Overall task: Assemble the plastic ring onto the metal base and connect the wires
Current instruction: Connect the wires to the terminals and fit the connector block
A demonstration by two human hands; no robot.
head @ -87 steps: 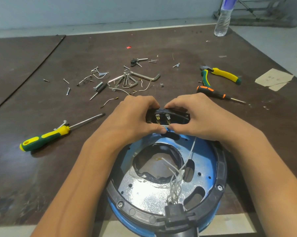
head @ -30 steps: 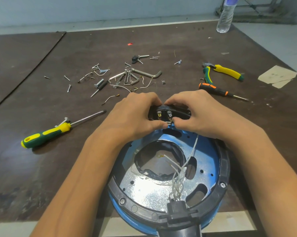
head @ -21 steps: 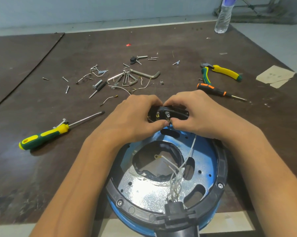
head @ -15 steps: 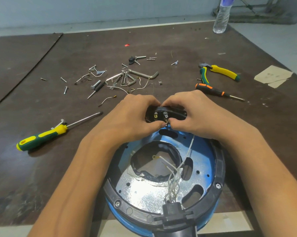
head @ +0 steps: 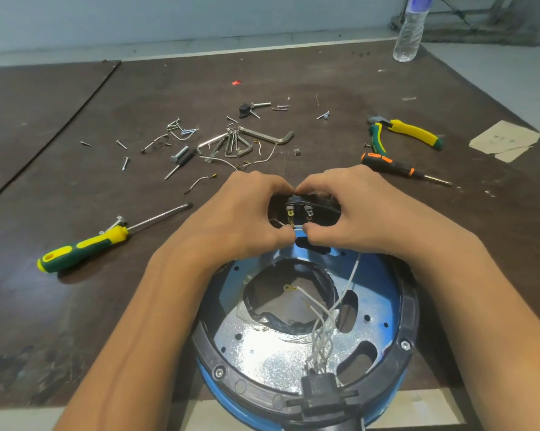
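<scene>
A blue metal base (head: 377, 293) lies near the table's front edge, with a black plastic ring (head: 410, 321) seated on its rim. At its far side sits a black terminal block (head: 299, 211) with two metal tabs. My left hand (head: 246, 219) curls round the block's left side and pinches a white wire end (head: 281, 223) at the tabs. My right hand (head: 352, 213) curls round the block's right side, thumb and fingertip meeting the left hand's. White wires (head: 324, 321) run from a black connector (head: 321, 387) at the near rim up toward the block.
A green-yellow screwdriver (head: 85, 247) lies to the left. Loose screws, hex keys (head: 240, 144) and wire bits are scattered behind the hands. Pliers (head: 402, 135) and a black-orange screwdriver (head: 396, 168) lie at the right, a paper scrap (head: 505, 141) beyond, a water bottle (head: 410, 32) at the far edge.
Both hands stay on the terminal block; the fingertips have closed together above it, and the thumbs have shifted slightly at the wire end. The base has not moved.
</scene>
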